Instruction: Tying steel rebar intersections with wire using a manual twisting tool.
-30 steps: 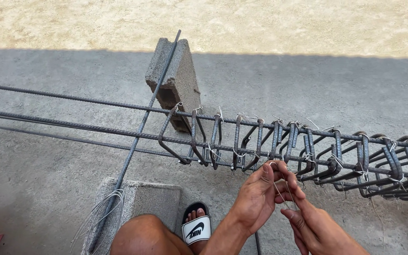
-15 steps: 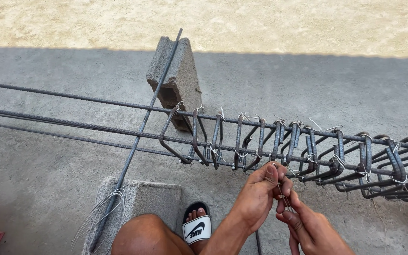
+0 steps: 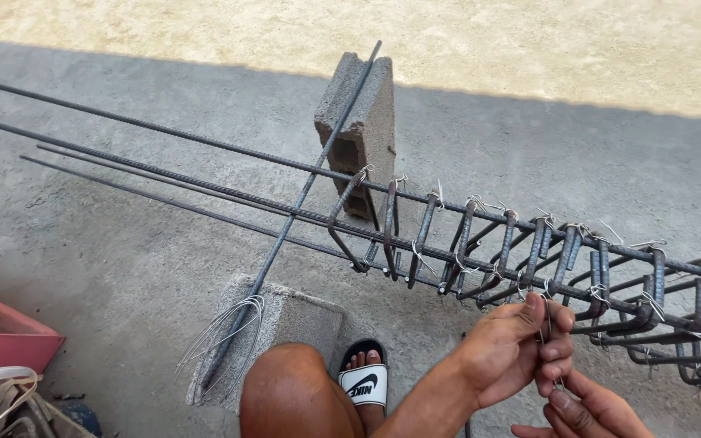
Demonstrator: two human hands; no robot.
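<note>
Head view: left hand (image 3: 506, 353) closed, pinching a thin tie wire (image 3: 547, 331) just below the rebar cage (image 3: 529, 251); right hand (image 3: 590, 412) under it, partly cut off by frame edge, fingers look curled on the wire's lower end — can't tell for sure. Wire likely light, springy, bends easy, ends sharp — grip near the tip w/ thumb + fingers. Cage probably stiff, heavy; rests on a concrete block (image 3: 363, 130). Spare wire bundle (image 3: 221, 337) lies on a 2nd block (image 3: 285, 324).

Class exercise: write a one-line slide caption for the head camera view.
Left hand and right hand pinch thin tie wire beside a rebar cage propped on concrete blocks.
</note>
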